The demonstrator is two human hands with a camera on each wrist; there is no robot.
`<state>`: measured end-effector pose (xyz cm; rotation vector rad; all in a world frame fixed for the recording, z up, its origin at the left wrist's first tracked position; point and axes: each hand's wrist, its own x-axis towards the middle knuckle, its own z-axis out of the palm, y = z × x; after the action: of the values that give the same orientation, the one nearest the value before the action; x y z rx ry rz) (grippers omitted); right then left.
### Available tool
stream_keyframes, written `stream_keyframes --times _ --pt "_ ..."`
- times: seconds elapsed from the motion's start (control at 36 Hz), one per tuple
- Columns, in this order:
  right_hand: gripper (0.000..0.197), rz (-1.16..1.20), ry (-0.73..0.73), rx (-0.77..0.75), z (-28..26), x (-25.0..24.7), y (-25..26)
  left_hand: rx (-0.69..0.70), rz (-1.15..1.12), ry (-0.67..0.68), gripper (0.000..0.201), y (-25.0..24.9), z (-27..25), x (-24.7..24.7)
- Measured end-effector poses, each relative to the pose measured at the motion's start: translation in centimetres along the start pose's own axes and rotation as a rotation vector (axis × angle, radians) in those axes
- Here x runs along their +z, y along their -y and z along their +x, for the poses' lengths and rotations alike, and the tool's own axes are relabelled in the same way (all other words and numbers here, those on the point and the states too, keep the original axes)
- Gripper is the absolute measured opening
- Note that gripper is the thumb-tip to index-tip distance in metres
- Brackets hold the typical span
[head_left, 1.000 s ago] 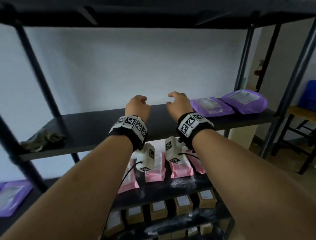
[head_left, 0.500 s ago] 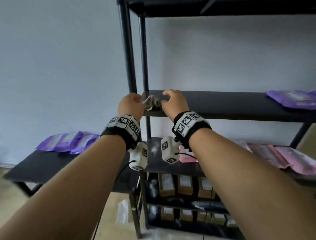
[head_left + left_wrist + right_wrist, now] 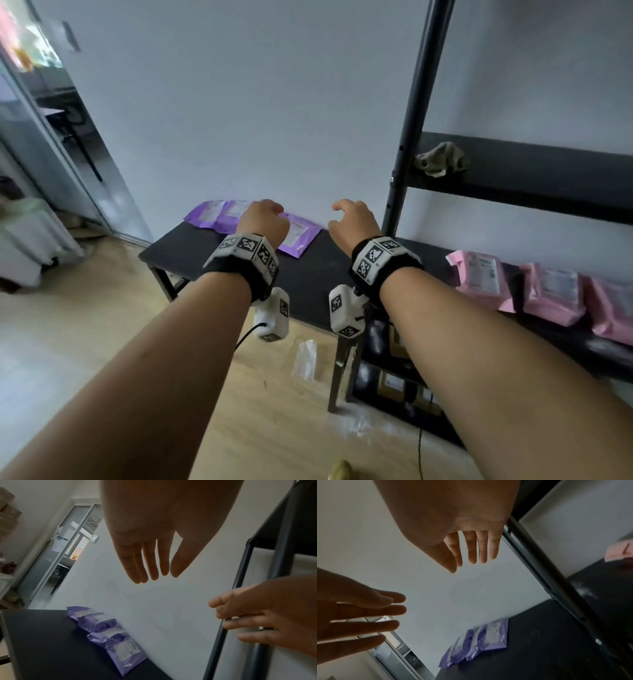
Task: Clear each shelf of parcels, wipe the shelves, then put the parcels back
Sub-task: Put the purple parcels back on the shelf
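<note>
Several purple parcels [image 3: 297, 233] [image 3: 120, 647] [image 3: 489, 639] lie in a row along the wall on a low black table [image 3: 191, 246]. My left hand [image 3: 263, 219] hovers above them, fingers straight and empty in the left wrist view [image 3: 150, 566]. My right hand [image 3: 352, 219] is beside it, also empty, fingers straight [image 3: 476, 553]. A crumpled grey-green cloth [image 3: 440, 159] sits at the left end of the black shelf [image 3: 548, 178]. Pink parcels [image 3: 479, 277] lie on the shelf below.
A black upright post [image 3: 418, 113] of the rack stands just right of my right hand. Brown boxes [image 3: 394, 383] fill the lower rack levels. A clear plastic scrap [image 3: 305, 359] lies on the wooden floor. A glass door [image 3: 51, 137] is at the far left.
The view has swung left from the rack to the low table. Both hands have left the shelf and the cloth and now hang over the purple parcels.
</note>
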<state>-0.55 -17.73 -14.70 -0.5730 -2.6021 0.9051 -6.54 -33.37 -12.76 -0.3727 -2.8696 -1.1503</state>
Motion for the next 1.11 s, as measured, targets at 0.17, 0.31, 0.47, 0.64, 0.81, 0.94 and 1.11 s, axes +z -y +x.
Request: stream_keyframes --times 0.17,0.31,0.47,0.64,0.81,0.94,1.11 --pt "0.040 -0.029 0.122 0.074 3.5 6.4 -0.6 -0.069 0.074 0.081 0.046 5.0 3.5 1.1" --pt "0.044 -0.042 0.207 0.127 7.4 11.5 -1.7 -0.105 0.162 0.142 0.044 8.2 6.9 2.8" --pt "0.044 -0.091 0.336 0.198 11.4 16.9 -3.1 -0.172 0.215 0.225 0.047 11.6 11.7 5.5" --pt "0.044 -0.142 0.388 0.235 14.5 20.1 -4.8 -0.219 0.220 0.276 0.048 14.4 15.3 8.7" --pt "0.041 -0.141 0.429 0.294 17.2 22.9 -5.6 -0.230 0.266 0.357 0.050 16.6 19.3 11.3" --pt "0.044 -0.110 0.439 0.392 19.6 25.1 -6.7 -0.204 0.284 0.433 0.049 17.8 23.6 13.7" --pt "0.043 -0.087 0.432 0.565 22.4 27.9 -8.2 -0.160 0.286 0.563 0.053 19.2 29.3 16.0"
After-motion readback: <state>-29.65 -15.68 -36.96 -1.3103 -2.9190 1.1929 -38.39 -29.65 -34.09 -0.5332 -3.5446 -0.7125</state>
